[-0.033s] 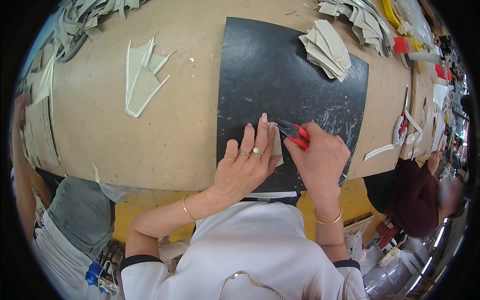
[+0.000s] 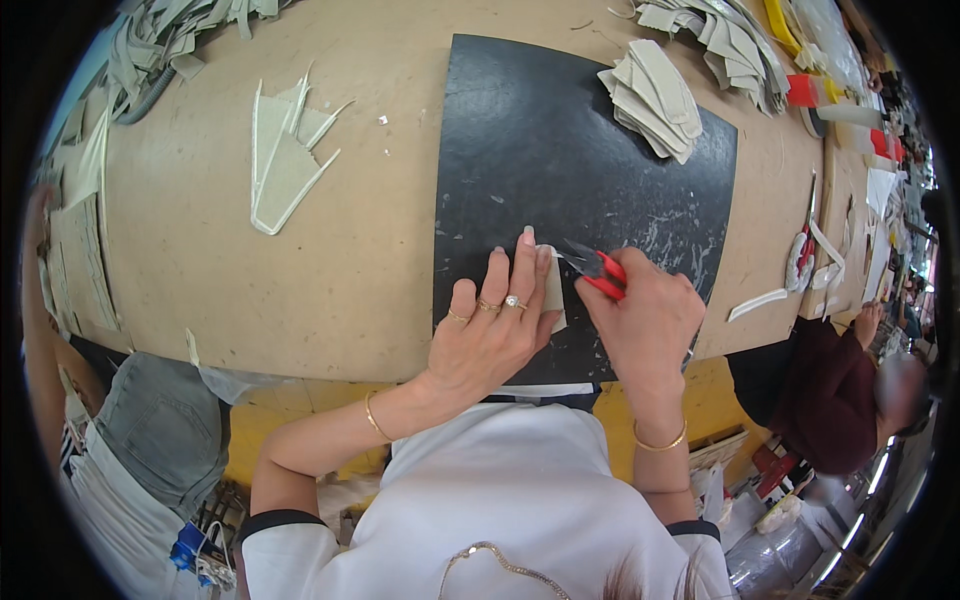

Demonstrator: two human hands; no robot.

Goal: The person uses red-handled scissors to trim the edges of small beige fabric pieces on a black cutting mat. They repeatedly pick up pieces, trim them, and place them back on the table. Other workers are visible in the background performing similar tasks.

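My left hand (image 2: 490,335) lies with fingers stretched out on the black mat (image 2: 500,130). Its forefinger and thumb press down a small, pale fabric-like piece (image 2: 556,300), which the hand partly covers. In my right hand (image 2: 650,315) are thread snips (image 2: 600,275) with red handles and dark blades. The blades point left at the upper end of the piece, where a white edge shows. Whether they touch it I cannot tell.
A stack of pale cut pieces (image 2: 652,100) lies on the mat's far right. White-edged pieces (image 2: 285,185) rest on the table to the left. Red-and-white scissors (image 2: 800,255) and a white strip (image 2: 758,304) lie at right. Other people sit on both sides.
My right hand has shifted slightly to the right with the snips, whose blades now show farther from the left fingertips. My left hand and the piece have stayed in place.
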